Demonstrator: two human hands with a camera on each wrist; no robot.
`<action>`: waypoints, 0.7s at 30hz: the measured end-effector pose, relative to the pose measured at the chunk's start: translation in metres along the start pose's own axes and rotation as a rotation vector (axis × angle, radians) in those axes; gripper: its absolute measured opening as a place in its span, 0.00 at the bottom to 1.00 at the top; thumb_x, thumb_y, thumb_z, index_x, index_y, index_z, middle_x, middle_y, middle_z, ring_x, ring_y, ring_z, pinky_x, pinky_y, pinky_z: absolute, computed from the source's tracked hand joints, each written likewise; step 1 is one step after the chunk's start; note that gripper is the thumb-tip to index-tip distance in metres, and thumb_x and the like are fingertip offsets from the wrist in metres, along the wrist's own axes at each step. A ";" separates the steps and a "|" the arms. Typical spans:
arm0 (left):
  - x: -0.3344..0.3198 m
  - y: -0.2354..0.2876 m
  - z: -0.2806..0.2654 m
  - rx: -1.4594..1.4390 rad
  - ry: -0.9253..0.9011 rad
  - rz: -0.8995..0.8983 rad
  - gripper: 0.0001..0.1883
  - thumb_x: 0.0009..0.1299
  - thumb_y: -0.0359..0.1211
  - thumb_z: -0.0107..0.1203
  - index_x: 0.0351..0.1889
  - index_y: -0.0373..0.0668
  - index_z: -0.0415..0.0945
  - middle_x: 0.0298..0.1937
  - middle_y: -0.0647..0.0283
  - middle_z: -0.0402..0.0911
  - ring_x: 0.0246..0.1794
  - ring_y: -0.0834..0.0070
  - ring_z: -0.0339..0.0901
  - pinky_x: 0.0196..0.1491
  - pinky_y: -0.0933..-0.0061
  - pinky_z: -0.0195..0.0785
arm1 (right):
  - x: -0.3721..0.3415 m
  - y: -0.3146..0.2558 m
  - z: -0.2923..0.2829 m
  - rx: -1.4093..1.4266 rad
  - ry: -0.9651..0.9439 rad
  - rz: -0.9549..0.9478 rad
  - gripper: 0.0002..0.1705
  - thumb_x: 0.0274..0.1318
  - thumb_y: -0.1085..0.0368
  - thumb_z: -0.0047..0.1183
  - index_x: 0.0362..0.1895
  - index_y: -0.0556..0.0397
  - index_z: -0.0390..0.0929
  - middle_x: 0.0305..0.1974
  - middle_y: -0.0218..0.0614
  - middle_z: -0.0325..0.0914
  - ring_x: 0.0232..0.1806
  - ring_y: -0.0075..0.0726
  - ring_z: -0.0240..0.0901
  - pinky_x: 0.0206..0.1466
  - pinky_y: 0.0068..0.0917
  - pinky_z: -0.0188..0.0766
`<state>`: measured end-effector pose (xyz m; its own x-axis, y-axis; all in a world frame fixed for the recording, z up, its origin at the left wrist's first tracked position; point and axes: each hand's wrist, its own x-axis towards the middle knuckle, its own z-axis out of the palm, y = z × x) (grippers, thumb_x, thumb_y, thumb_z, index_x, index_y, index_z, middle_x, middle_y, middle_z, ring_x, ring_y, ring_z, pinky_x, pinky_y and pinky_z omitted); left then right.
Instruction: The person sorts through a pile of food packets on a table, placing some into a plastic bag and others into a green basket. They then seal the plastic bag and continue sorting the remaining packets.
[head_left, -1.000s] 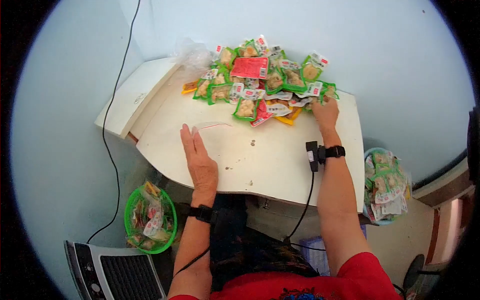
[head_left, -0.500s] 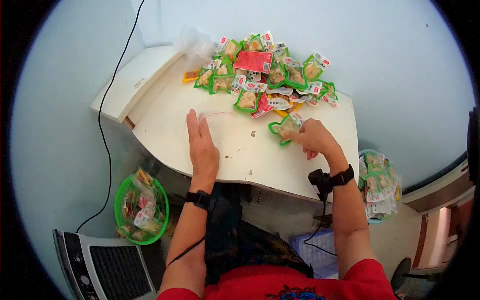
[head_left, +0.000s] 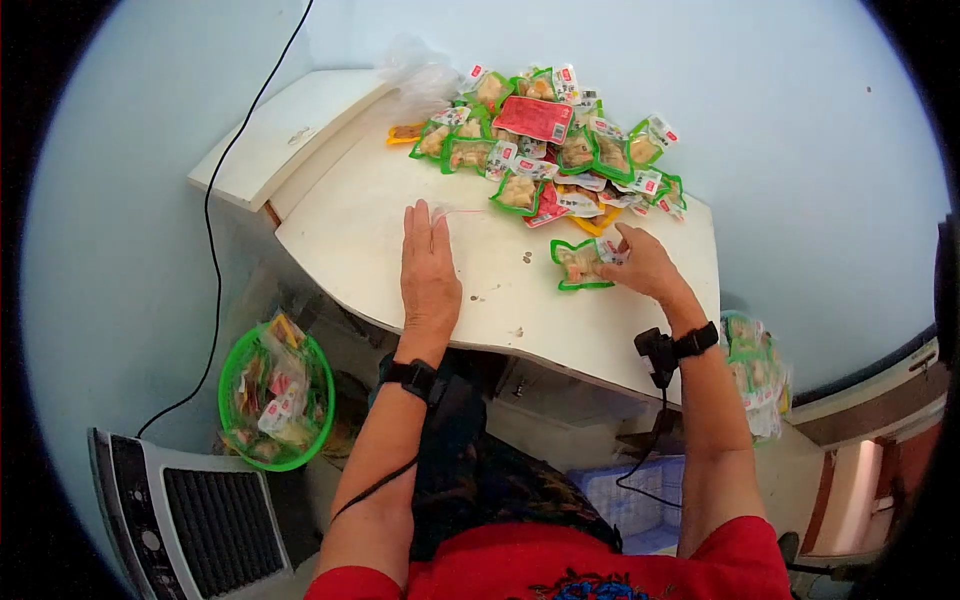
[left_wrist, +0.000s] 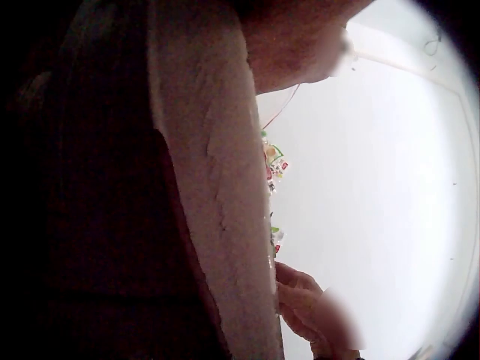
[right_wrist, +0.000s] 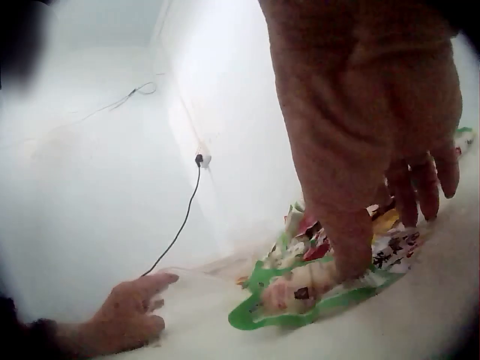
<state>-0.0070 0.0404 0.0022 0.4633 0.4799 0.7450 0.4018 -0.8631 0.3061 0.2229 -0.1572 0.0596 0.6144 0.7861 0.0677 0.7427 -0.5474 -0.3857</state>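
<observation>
A green-edged clear food packet (head_left: 580,266) with pale pieces inside lies on the white table (head_left: 390,250), apart from the pile. My right hand (head_left: 648,262) is over its label end, with thumb and fingers spread. In the right wrist view the thumb (right_wrist: 351,251) touches the packet while the other fingers reach down beyond it. My left hand (head_left: 430,275) rests on the table with fingers straight and together. By its fingertips lies a thin clear plastic piece with a red line (head_left: 465,211). A heap of similar packets (head_left: 520,188) covers the back.
One red packet (head_left: 532,119) tops the heap, beside a crumpled clear bag (head_left: 420,75). Below the table's left side stands a green basket (head_left: 329,400) of packets; more packets (head_left: 757,365) fill a container at right. A grey appliance (head_left: 220,525) and a blue crate (head_left: 640,500) are low down.
My right hand took a green-edged packet from the heap's right end, brought it toward the front and laid it down; its fingers have spread. The left hand stays at its place on the table.
</observation>
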 end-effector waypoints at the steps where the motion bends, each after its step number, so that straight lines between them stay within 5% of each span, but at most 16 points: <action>1: 0.000 0.001 0.000 0.008 -0.006 0.007 0.28 0.57 0.13 0.47 0.59 0.29 0.68 0.69 0.41 0.60 0.72 0.43 0.56 0.70 0.55 0.58 | -0.001 -0.003 -0.004 0.023 -0.064 0.043 0.45 0.42 0.56 0.68 0.65 0.62 0.67 0.47 0.54 0.77 0.53 0.52 0.73 0.57 0.41 0.69; 3: -0.001 0.001 0.000 0.025 -0.013 0.014 0.28 0.57 0.13 0.47 0.59 0.29 0.68 0.69 0.41 0.61 0.71 0.44 0.57 0.69 0.55 0.58 | -0.004 -0.012 -0.017 0.068 -0.185 0.131 0.46 0.41 0.57 0.69 0.66 0.60 0.66 0.51 0.52 0.76 0.56 0.50 0.71 0.60 0.39 0.68; 6: 0.000 0.000 -0.001 0.018 -0.011 0.010 0.28 0.57 0.14 0.46 0.60 0.30 0.67 0.69 0.42 0.61 0.71 0.44 0.57 0.70 0.55 0.57 | -0.017 -0.008 -0.001 -0.059 0.154 -0.319 0.45 0.41 0.59 0.69 0.66 0.56 0.66 0.57 0.51 0.72 0.60 0.49 0.69 0.64 0.35 0.65; 9: 0.000 -0.001 0.000 0.004 0.001 0.009 0.29 0.57 0.14 0.45 0.60 0.30 0.67 0.69 0.42 0.61 0.72 0.44 0.56 0.71 0.55 0.57 | -0.025 -0.011 0.001 0.134 -0.173 -0.400 0.41 0.44 0.63 0.66 0.66 0.54 0.67 0.63 0.50 0.68 0.64 0.51 0.65 0.68 0.35 0.62; 12: -0.001 0.000 0.002 -0.002 0.007 0.009 0.28 0.57 0.14 0.45 0.60 0.29 0.67 0.68 0.41 0.62 0.71 0.44 0.57 0.71 0.55 0.57 | -0.030 -0.009 0.013 0.032 -0.055 -0.441 0.37 0.48 0.65 0.62 0.65 0.54 0.67 0.62 0.49 0.69 0.64 0.53 0.64 0.66 0.41 0.63; 15: -0.001 -0.001 0.001 -0.007 0.007 0.003 0.28 0.57 0.14 0.45 0.59 0.29 0.67 0.68 0.41 0.62 0.71 0.44 0.57 0.71 0.55 0.57 | -0.036 -0.018 0.006 -0.026 -0.012 -0.412 0.32 0.52 0.70 0.58 0.64 0.53 0.68 0.56 0.48 0.75 0.60 0.53 0.69 0.63 0.42 0.65; 21: -0.002 -0.001 0.000 -0.006 0.003 0.007 0.27 0.58 0.15 0.47 0.59 0.29 0.68 0.69 0.43 0.62 0.71 0.44 0.57 0.70 0.56 0.56 | -0.020 -0.004 0.008 0.386 0.100 -0.200 0.18 0.54 0.69 0.60 0.50 0.57 0.78 0.35 0.44 0.84 0.34 0.37 0.81 0.40 0.31 0.76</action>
<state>-0.0081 0.0404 0.0007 0.4640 0.4733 0.7488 0.3935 -0.8675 0.3044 0.2049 -0.1686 0.0525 0.5058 0.8233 0.2575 0.7073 -0.2249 -0.6702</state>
